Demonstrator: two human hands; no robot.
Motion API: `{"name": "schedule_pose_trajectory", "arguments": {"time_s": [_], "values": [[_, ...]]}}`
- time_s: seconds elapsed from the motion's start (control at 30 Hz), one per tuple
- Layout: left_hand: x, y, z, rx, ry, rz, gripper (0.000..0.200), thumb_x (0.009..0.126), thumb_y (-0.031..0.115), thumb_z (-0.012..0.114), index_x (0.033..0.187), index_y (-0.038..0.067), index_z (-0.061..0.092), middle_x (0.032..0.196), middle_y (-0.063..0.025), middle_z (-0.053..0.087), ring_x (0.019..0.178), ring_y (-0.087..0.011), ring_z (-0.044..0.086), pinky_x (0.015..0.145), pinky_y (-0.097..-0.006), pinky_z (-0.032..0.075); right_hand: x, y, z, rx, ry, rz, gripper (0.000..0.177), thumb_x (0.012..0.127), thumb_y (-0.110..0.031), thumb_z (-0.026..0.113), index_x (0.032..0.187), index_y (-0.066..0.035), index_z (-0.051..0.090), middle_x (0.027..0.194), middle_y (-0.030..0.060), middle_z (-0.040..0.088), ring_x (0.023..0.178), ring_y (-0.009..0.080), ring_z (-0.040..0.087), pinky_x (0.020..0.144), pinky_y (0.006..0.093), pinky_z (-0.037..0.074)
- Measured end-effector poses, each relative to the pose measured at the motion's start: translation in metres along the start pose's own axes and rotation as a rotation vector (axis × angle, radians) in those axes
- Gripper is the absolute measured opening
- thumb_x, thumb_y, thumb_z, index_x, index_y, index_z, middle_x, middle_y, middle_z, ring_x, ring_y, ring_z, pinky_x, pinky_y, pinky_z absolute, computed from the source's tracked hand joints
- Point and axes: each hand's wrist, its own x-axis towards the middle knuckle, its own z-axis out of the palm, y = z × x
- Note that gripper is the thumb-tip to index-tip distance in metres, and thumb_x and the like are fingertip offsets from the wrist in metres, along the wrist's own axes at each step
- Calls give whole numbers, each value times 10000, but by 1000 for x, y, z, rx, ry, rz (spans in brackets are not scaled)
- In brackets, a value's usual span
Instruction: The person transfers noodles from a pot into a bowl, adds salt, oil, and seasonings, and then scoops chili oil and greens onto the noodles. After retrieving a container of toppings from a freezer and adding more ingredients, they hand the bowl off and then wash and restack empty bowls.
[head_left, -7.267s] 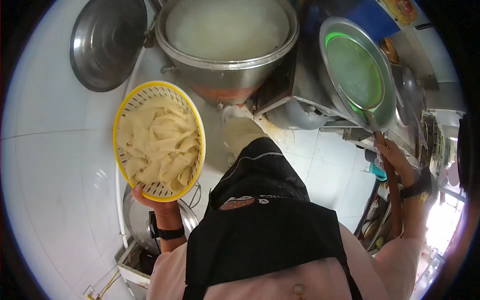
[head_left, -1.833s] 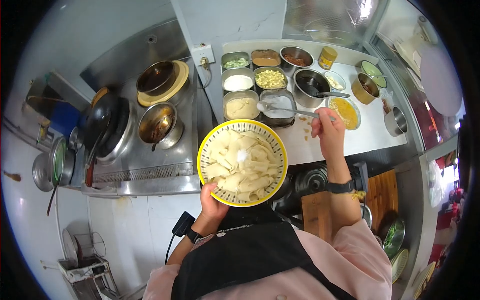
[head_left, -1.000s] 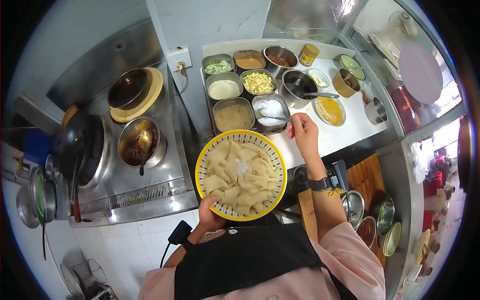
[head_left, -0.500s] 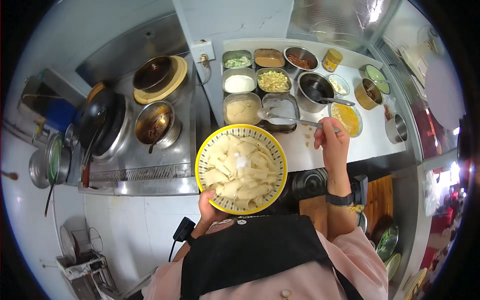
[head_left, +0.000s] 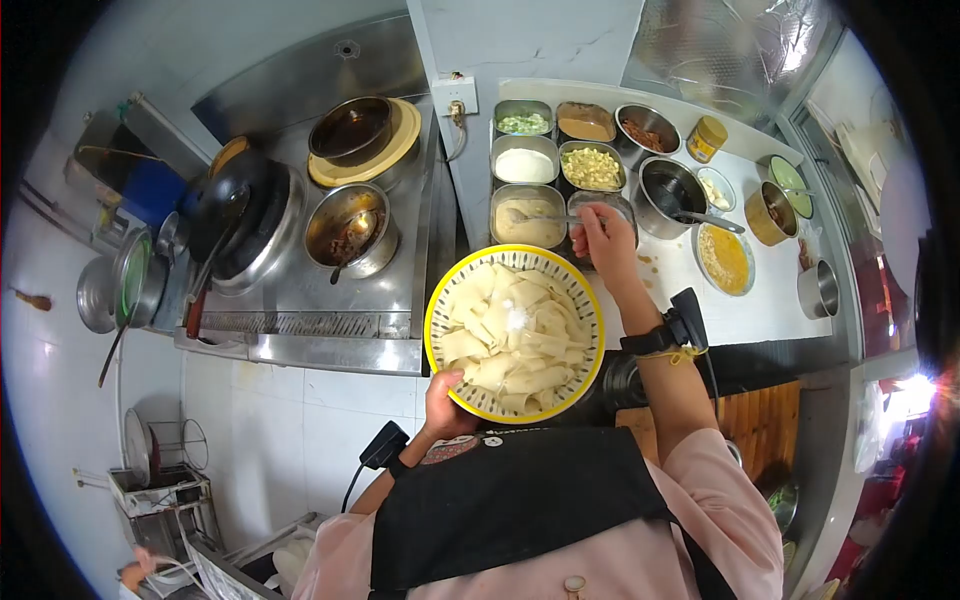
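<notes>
Yellow-rimmed bowl in left hand: flat noodles, white powder atop.

1 held spoon, 1 noodle bowl, 6 tins (rectangular).

Round white bowl with a yellow rim looks glossy, plastic or ceramic, can't tell which. Wide flat cream noodles look smooth, kinda slick. Long thin grey metal spoon has a soft sheen. Silver metal stove top is shiny but scuffed, white rectangular surface looks smooth. Black bib apron is matt cloth, brown boards wood.
</notes>
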Motion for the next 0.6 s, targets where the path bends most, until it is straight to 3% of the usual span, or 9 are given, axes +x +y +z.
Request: {"name": "schedule_pose_trajectory", "arguments": {"time_s": [0.23, 0.37, 0.5, 0.6], "values": [[1, 4, 1, -13, -33, -19, 622, 714, 255, 433, 1267, 12, 286, 1232, -191, 400, 1109, -347, 411, 942, -468, 306, -25, -23, -33, 231, 148, 46, 187, 856, -166, 481, 898, 7, 538, 624, 67, 550, 477, 97, 498, 435, 212, 411], [1, 6, 6, -24, -10, -26, 616, 715, 258, 436, 1259, 4, 297, 1224, -188, 410, 1112, -338, 412, 943, -456, 313, -59, -56, -57, 236, 34, -93, 175, 864, -159, 471, 883, 3, 534, 624, 66, 546, 488, 98, 494, 437, 208, 400], [6, 3, 1, -20, -62, 4, 597, 724, 253, 432, 1251, 2, 308, 1218, -178, 421, 1111, -321, 421, 952, -432, 313, -27, -54, -41, -90, 103, -261, 190, 873, -160, 452, 880, 12, 531, 621, 61, 550, 476, 92, 489, 453, 216, 412], [5, 4, 3, 18, -36, 20, 573, 733, 240, 427, 1244, 5, 320, 1210, -173, 432, 1103, -312, 431, 951, -423, 315, 20, -29, -11, -133, 112, -309, 186, 881, -155, 440, 856, 8, 528, 623, 45, 548, 482, 84, 479, 448, 213, 403]]}}
